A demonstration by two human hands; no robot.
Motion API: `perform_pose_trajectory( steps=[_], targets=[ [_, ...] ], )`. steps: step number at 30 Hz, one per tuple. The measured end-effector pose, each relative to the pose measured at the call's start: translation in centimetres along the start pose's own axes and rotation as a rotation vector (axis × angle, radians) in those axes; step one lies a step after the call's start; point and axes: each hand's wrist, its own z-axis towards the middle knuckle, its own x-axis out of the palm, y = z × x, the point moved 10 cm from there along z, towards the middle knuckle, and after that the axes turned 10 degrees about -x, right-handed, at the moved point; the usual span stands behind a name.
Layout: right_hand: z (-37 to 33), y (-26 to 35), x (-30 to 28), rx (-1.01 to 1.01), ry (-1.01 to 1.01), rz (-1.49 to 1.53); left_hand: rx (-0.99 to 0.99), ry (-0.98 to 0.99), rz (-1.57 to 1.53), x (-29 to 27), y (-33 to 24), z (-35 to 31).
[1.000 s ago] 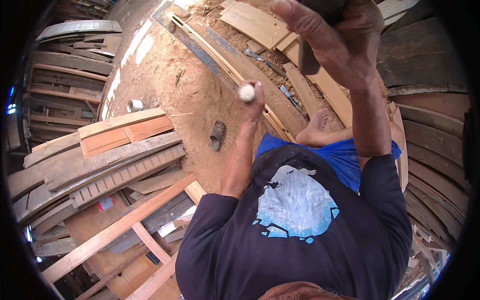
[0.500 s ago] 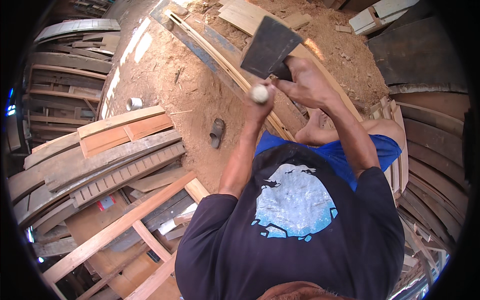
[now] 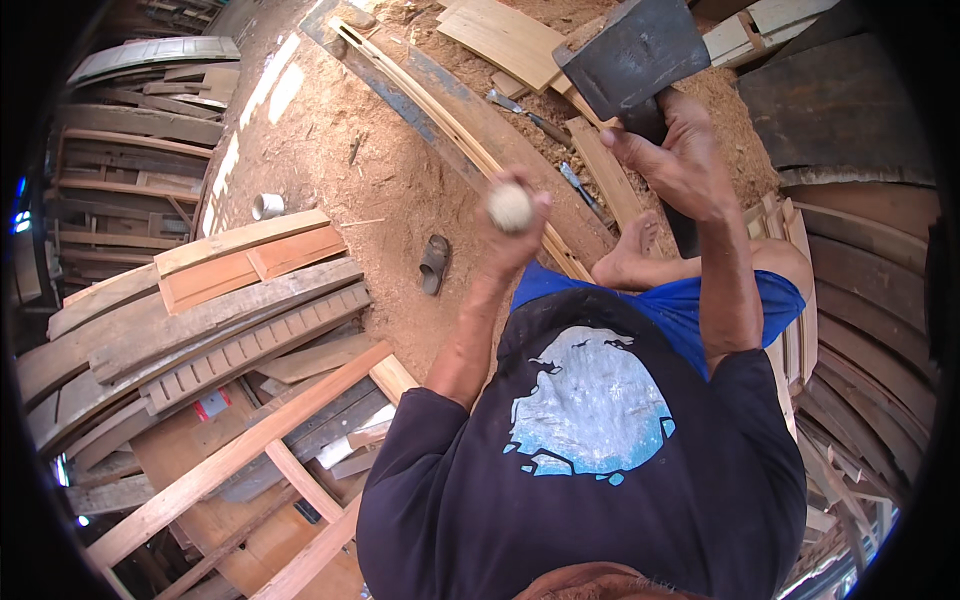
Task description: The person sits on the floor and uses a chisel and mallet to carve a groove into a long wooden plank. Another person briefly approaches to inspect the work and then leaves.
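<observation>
My left hand (image 3: 508, 248) is closed round an upright tool whose round, pale handle end (image 3: 511, 207) faces up; its lower part is hidden, so I cannot tell its kind. Out to the right, my right hand (image 3: 688, 160) grips a mallet with a big, dark, square head (image 3: 632, 58), raised and apart from the left hand. Under the left hand runs a long, narrow, grooved wooden strip (image 3: 425, 103), lying along a worn plank (image 3: 455, 95). Two chisels, a far one (image 3: 530, 117) and a nearer one (image 3: 584, 192), lie between the hands.
Loose boards (image 3: 500, 42) lie on the sawdust beyond. A sandal (image 3: 433, 265) and a metal can (image 3: 267, 207) are on the ground at left. Stacked timber (image 3: 240, 300) and a wooden frame (image 3: 230, 470) fill the near left; more planks (image 3: 870, 290) stand at right. My bare foot (image 3: 630, 255) is beside the plank.
My right hand has swung the mallet up and to the right, away from the left hand. The left hand has shifted slightly nearer me, still holding its tool. The chisels have come into view.
</observation>
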Motion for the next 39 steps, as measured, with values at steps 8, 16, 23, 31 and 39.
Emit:
perform_pose_trajectory(
  steps=[8,16,23,31,39],
  targets=[
    [-0.5,3.1,-0.3,-0.099,0.003,-0.033,0.244,-0.101,0.228,-5.5,-3.9,6.8],
    [-1.6,3.2,-0.7,-0.056,-0.056,0.099,0.232,-0.260,0.159,-5.5,-1.6,5.6],
    [-2.5,3.2,-0.8,-0.076,-0.030,0.138,0.142,-0.065,0.201,-2.8,-1.4,3.5],
    [-3.1,4.9,-1.6,-0.128,-0.075,0.190,0.255,-0.074,0.029,-3.8,-3.4,6.5],
    [-3.2,5.4,-2.4,-0.160,-0.100,0.154,0.317,-0.094,0.262,-3.7,-0.5,7.3]
  ],
)
